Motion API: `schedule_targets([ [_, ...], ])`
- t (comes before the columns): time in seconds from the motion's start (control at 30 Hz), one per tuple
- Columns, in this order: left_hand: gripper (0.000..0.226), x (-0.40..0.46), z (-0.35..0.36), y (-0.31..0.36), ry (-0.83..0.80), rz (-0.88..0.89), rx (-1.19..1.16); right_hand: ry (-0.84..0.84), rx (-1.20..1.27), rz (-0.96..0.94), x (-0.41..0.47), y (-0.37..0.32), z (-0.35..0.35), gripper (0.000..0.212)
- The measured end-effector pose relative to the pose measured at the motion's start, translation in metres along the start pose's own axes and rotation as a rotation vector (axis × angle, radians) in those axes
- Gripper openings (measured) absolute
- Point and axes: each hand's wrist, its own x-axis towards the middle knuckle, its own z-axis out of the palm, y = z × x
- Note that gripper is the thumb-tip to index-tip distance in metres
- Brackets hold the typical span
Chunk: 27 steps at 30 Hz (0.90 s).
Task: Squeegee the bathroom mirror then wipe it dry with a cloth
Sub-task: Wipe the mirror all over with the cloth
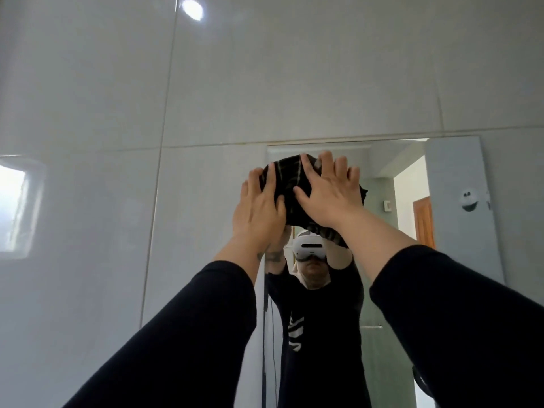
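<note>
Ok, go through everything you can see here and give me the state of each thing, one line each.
Cloth: dark, bunched up, pressed flat against the mirror near its top edge.
Left hand: fingers spread, palm on the cloth.
Right hand: fingers spread, palm on the cloth.
Mirror: upright on the wall; wet or dry cannot be told.
Wall tiles: glossy, reflecting light.
Squeegee: not in view.

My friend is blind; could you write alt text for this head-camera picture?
Both hands, left and right, press a dark cloth flat against the top of a mirror on a grey tiled wall. The arms wear dark sleeves.
</note>
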Motion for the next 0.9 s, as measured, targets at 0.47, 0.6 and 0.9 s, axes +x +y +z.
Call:
schedule_targets([
  [0.47,0.065,0.002,0.042,-0.044,-0.173,0.05,0.044,0.205,-0.071,-0.473,0.001,0.008,0.062,0.055],
  [0.6,0.059,-0.006,0.038,-0.052,-0.037,0.019,-0.024,0.154,-0.096,-0.428,0.012,0.005,0.058,0.056],
  [0.9,0.061,-0.027,0.049,-0.042,0.103,-0.08,0.016,0.161,-0.097,-0.201,0.048,-0.022,0.051,0.058],
])
